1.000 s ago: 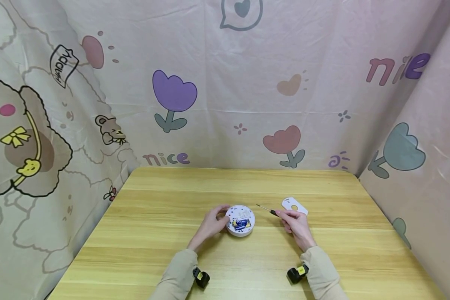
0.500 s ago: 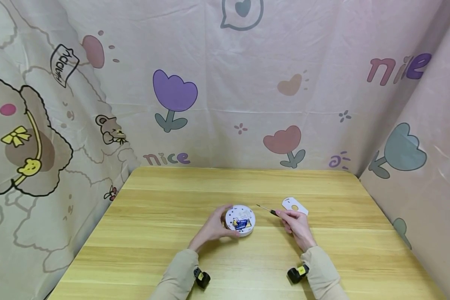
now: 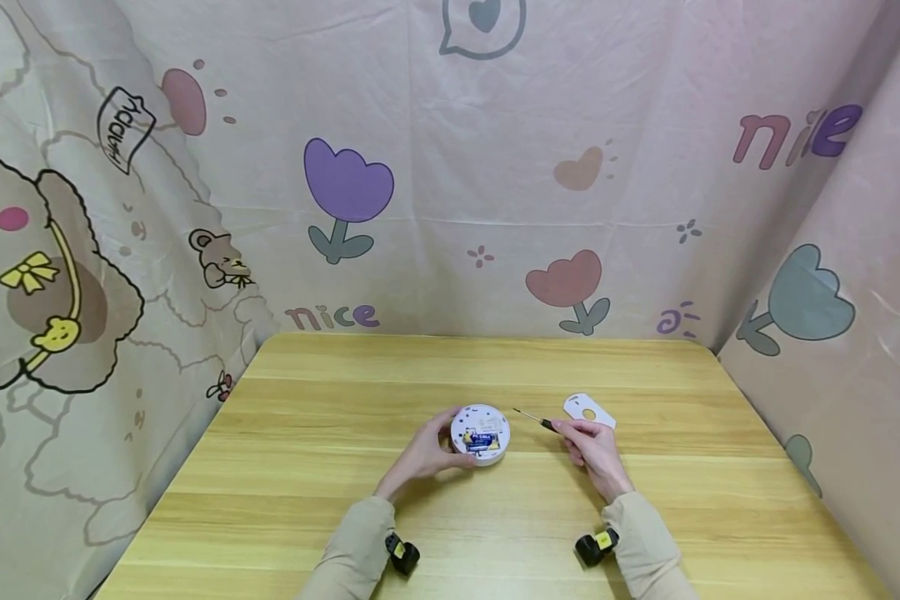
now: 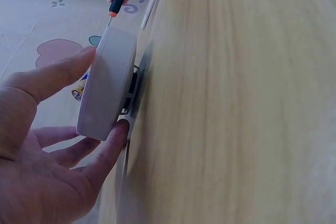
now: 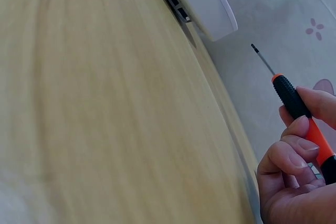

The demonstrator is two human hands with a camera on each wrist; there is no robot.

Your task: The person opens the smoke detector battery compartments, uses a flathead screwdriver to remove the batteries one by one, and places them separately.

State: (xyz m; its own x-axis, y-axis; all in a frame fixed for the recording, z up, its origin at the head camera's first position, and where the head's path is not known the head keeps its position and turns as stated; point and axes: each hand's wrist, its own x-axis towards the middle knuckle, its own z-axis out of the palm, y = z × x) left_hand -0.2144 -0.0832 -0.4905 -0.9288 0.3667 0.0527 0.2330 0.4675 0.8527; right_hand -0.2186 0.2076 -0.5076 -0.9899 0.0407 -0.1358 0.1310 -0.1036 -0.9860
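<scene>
My left hand [image 3: 420,450] grips a round white device [image 3: 480,417] by its rim, thumb on the near side. A blue and yellow battery [image 3: 482,441] lies in the device's upward face. The left wrist view shows the device [image 4: 107,82] edge-on, held just above the table, with a dark-slotted part on its underside and a fingertip under its edge. My right hand [image 3: 594,450] pinches a small screwdriver [image 5: 291,98] with a black and orange handle. Its thin tip points toward the device and stays apart from it.
A white plate [image 3: 604,419] with a round hole lies on the wooden table [image 3: 345,392] just beyond my right hand. Black wrist cameras [image 3: 403,557] sit at both sleeves. A patterned curtain [image 3: 450,167] hangs behind and at both sides of the table.
The left thumb has shifted from the device's left edge to its near rim. The device has risen slightly and tilted. My right hand and the screwdriver have stayed in place.
</scene>
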